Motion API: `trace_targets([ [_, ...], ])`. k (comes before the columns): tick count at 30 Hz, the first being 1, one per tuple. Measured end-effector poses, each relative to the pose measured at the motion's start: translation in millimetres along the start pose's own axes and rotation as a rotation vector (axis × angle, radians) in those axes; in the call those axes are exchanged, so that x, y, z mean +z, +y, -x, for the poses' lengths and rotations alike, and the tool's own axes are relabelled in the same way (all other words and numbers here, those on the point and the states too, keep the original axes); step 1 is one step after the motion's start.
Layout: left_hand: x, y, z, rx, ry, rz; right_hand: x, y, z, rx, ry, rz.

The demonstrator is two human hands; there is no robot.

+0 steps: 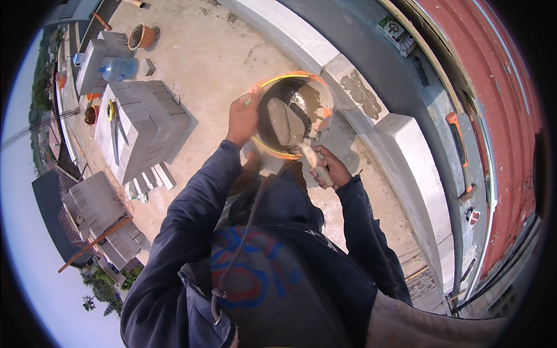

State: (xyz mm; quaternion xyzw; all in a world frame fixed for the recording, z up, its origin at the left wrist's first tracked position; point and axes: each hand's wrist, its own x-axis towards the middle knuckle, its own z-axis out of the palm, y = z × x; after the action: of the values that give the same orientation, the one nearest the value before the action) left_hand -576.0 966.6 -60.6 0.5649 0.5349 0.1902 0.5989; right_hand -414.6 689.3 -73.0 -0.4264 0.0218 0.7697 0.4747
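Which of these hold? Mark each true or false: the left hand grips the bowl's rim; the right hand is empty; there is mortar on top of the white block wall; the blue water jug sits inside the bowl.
1. The left hand grips the rim of the orange bowl. True.
2. The right hand is empty. False: it holds a trowel, whose blade lies in the bowl.
3. A patch of mortar lies on top of the white block wall. True.
4. The blue water jug sits inside the bowl. False: it stands far off on the floor, by the grey block stacks.
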Motion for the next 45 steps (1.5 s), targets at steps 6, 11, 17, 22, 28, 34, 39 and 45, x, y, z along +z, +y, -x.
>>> trace_targets([
  [6,-53.9,-31.9,22.5,-0.165,0.200,0.250,-67.1,-25.0,14.7,-0.276,0.459,0.239],
  [11,-85.7,-51.2,32.0,-0.166,0.331,0.260,-123.8,-53.1,-54.8,-0.492,1.192,1.172],
  [17,-142.7,-62.7,54.0,-0.189,0.460,0.127,-90.5,-134.6,-137.4,-0.408,1.121,1.454],
  [22,-182.8,-64.7,73.5,-0.179,0.577,0.219,-55.2,-177.9,-174.1,-0.477,1.029,1.543],
  [28,-199.3,-69.9,62.1,-0.224,0.591,0.271,-81.1,-167.6,-191.5,-0.559,1.057,1.540],
  [34,-168.3,-52.9,34.4,-0.164,0.408,0.205,-62.9,-126.7,-145.3,-0.823,0.884,1.520],
  [39,-121.8,-9.8,11.6,-0.130,0.251,0.027,27.0,-85.0,-78.7,-0.554,0.369,1.846],
  [45,-55.2,56.7,-3.6,0.029,0.031,-0.239,32.5,-3.0,-102.6,-0.316,0.458,1.871],
])
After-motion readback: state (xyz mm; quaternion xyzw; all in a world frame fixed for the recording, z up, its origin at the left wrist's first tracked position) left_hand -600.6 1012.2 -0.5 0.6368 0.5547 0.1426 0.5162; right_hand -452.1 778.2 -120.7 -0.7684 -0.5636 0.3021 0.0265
